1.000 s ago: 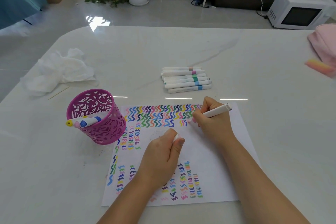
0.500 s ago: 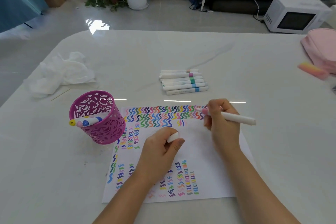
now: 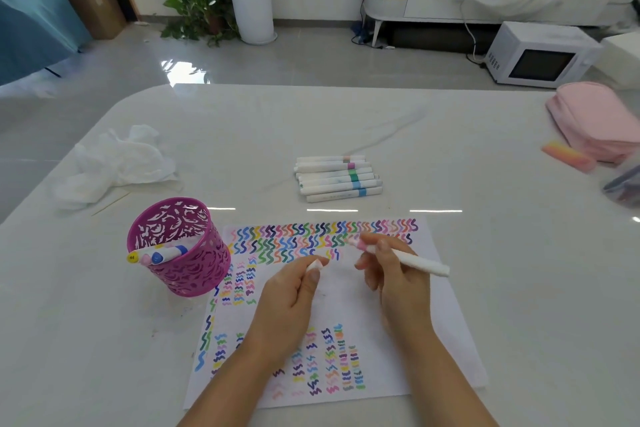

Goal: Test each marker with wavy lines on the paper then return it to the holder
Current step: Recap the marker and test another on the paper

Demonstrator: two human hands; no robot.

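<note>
One white marker [image 3: 420,263] lies across my right hand [image 3: 398,288], right of the frame's center. Thumb and forefinger pinch it near the uncapped pink tip, which points up-left and hovers close over the wavy rows; whether it touches I cannot tell. My other fingers curl loosely beneath the smooth round barrel, whose blunt end sticks out to the right.

My left hand [image 3: 284,302], at center, pinches a small white cap [image 3: 313,265] between thumb and curled forefinger, just left of the tip.

Both hands rest over the white paper [image 3: 450,333], a flat sheet with many-colored squiggles along its top edge, left side and lower middle.

Left of the sheet, touching its edge, stands the holder [image 3: 187,270], a magenta cup with cut-out swirls. Three capped markers [image 3: 157,256] lean out over its left rim, with yellow, pink and blue ends; the yellow end carries dark print too small to read.

Above the paper, six or so loose markers [image 3: 337,178] lie side by side, white with colored bands.

Crumpled white tissue [image 3: 114,163] sits at left on the glossy pale table [image 3: 242,135], and a soft pink pouch [image 3: 595,118] at the right edge.
</note>
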